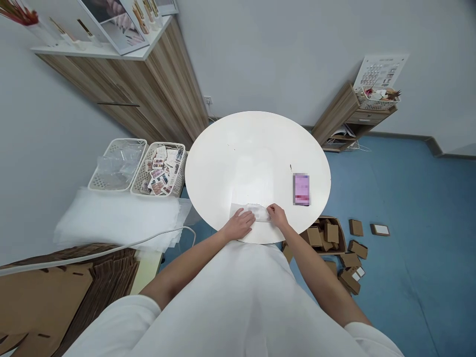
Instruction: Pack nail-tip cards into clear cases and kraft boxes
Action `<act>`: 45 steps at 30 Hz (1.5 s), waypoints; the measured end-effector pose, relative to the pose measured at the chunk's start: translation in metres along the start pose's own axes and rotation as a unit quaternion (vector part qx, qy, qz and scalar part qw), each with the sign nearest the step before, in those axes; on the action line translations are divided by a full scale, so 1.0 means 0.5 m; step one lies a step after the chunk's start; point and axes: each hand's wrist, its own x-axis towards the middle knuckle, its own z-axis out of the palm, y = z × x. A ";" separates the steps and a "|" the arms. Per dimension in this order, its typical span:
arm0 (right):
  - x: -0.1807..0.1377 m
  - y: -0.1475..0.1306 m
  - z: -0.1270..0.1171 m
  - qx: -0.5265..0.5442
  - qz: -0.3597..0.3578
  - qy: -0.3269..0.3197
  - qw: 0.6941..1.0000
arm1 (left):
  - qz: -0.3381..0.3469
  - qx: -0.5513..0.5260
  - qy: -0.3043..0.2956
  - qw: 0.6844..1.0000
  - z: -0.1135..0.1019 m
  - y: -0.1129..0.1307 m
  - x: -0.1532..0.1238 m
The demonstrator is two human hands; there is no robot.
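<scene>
A small white packet (261,213) lies near the front edge of the round white table (253,131). Under its left part is a thin translucent sheet (235,208). My left hand (240,224) rests palm down with fingers stretched over the sheet and the packet's left end. At the packet's right end, my right hand (277,215) is closed in a pinch on its edge. What is inside the packet cannot be made out. A pixelated pink and purple rectangle (301,189) lies to the right on the tabletop.
Left of the table stand a basket of printed cards (138,179), a basket of clear bags (97,183) and a stack of translucent sheets (119,213). Flattened cardboard (44,297) is at lower left, with a white cable (148,236) above. Small boxes (356,227) lie on the right floor.
</scene>
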 end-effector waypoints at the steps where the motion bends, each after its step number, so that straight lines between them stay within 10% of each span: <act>1: 0.000 -0.001 0.000 -0.003 0.000 0.005 1.000 | -0.030 0.005 -0.006 1.000 0.007 -0.002 0.006; 8: -0.030 -0.032 -0.010 -0.068 -0.136 0.209 0.966 | -0.110 -0.049 -0.049 0.992 0.033 -0.032 0.020; 13: -0.040 -0.055 0.007 -0.250 -0.306 -0.024 0.918 | -0.119 -0.089 -0.051 0.988 0.023 -0.047 0.028; 21: -0.020 -0.049 0.021 -0.341 -0.287 -0.090 0.891 | -0.112 -0.130 -0.056 0.984 0.006 -0.062 0.046; 31: -0.093 -0.036 0.002 -0.206 -0.268 -0.156 0.928 | -0.079 -0.216 -0.086 0.969 -0.012 -0.049 0.009; 45: 0.001 -0.067 -0.018 -0.136 -0.148 -0.152 0.968 | -0.215 -0.306 -0.083 0.924 -0.024 -0.121 0.051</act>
